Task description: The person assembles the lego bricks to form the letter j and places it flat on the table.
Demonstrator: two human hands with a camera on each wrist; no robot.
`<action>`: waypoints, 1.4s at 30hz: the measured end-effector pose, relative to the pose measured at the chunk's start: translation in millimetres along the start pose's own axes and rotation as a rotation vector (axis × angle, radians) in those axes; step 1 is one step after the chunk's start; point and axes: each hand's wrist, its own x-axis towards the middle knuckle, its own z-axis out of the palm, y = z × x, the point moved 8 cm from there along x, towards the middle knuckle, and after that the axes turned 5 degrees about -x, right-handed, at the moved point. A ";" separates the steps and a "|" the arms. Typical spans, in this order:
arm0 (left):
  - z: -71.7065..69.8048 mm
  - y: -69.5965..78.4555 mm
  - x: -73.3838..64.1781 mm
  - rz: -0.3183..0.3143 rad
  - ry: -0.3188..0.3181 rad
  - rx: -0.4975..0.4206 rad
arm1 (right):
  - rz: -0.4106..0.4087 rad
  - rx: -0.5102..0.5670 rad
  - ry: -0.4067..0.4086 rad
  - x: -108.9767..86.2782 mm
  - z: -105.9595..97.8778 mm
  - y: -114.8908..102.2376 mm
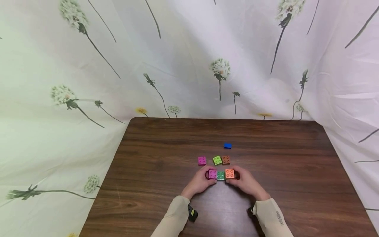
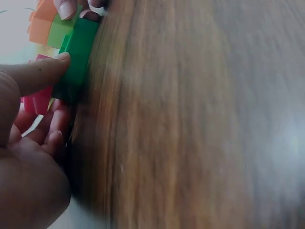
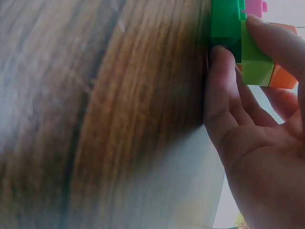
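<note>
A dark green brick point(image 1: 220, 175) lies low on the table, its studs showing in the middle. Magenta brick point(image 1: 212, 174) tops its left end; on its right end a light green brick point(image 3: 255, 59) carries an orange brick point(image 1: 229, 173). My left hand point(image 1: 199, 181) grips the left end, thumb pressed on the dark green brick's near side, fingers behind. At the other end, my right hand point(image 1: 249, 183) pinches the light green brick, its thumb on the near face. One right fingertip sits beside the dark green brick's end.
Beyond the hands lie a second magenta brick point(image 1: 202, 160), a lime brick point(image 1: 217, 160) and a brown brick point(image 1: 226, 160), the last two close together. Farther back is a blue brick point(image 1: 227, 145). A flower-print cloth point(image 1: 189, 72) hangs behind the wooden table point(image 1: 154, 144).
</note>
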 end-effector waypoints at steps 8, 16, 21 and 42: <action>-10.6 10.4 -13.0 0.127 0.029 0.045 | 0.024 -0.009 -0.002 0.0 1.6 0.3; -51.7 5.0 -8.8 0.131 0.424 0.010 | 0.038 -0.019 0.002 3.4 2.3 -0.3; -57.7 -6.5 0.0 0.058 0.468 -0.034 | 0.011 -0.024 -0.013 4.9 3.6 -0.1; -42.4 -19.3 10.3 -0.026 0.423 0.100 | 0.023 -0.041 0.002 8.2 8.2 -3.3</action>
